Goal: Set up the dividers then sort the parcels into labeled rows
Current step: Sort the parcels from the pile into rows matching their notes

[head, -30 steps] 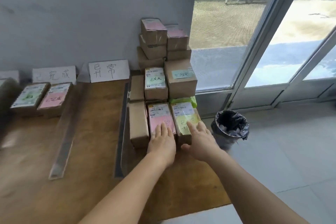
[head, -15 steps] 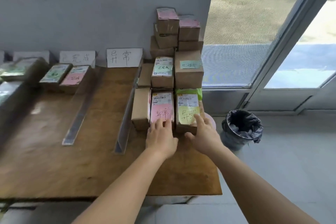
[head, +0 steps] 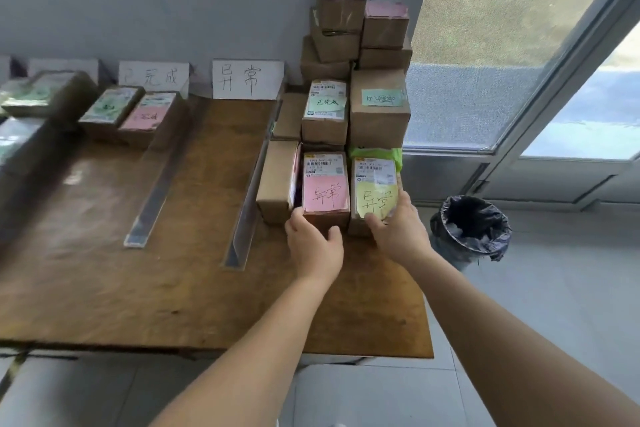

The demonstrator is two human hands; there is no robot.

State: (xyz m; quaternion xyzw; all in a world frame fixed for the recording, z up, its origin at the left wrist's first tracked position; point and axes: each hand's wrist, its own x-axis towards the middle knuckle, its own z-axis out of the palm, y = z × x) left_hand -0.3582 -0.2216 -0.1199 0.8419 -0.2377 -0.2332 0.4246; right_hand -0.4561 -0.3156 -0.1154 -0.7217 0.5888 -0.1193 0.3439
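Note:
Two front parcels stand at the right end of the wooden table [head: 173, 288]. My left hand [head: 313, 246] grips the near end of the parcel with the pink note [head: 325, 184]. My right hand [head: 398, 232] grips the near end of the parcel with the yellow note [head: 375, 187]. Behind them is a stack of brown parcels [head: 360, 45] against the wall. Two clear dividers [head: 152, 198] [head: 247, 208] lie lengthwise on the table. White row labels [head: 247, 79] [head: 154, 78] lean on the wall.
Sorted parcels [head: 130, 114] lie in the left rows under the labels. A plain brown box [head: 277, 180] stands left of the pink-note parcel. A bin with a black bag [head: 471, 229] stands on the floor right of the table, below the glass door.
Both hands have slid back from the parcels' tops to their near ends, and the fingers now curl round them. The camera has come closer and turned left.

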